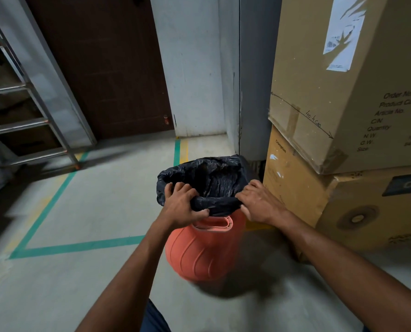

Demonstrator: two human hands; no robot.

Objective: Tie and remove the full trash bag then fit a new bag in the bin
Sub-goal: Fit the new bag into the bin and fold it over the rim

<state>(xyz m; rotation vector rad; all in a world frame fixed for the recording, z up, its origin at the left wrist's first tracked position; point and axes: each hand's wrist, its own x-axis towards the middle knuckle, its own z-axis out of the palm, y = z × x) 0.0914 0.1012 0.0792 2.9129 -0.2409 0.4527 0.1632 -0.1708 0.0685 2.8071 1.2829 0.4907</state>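
An orange ribbed plastic bin (199, 252) stands on the concrete floor, with a handle slot near its top. A black trash bag (211, 180) lines it, its edge folded over the rim and its mouth open. My left hand (184, 204) grips the bag's folded edge at the near left of the rim, thumb underneath. At the near right of the rim, my right hand (259, 202) pinches the same folded edge. The inside of the bag is dark, and its contents are hidden.
Stacked cardboard boxes (343, 116) rise right beside the bin on the right. A grey wall corner (252, 92) and a brown door (103, 63) stand behind. A metal ladder (27, 104) leans at the left. Green tape lines (79, 246) mark the floor.
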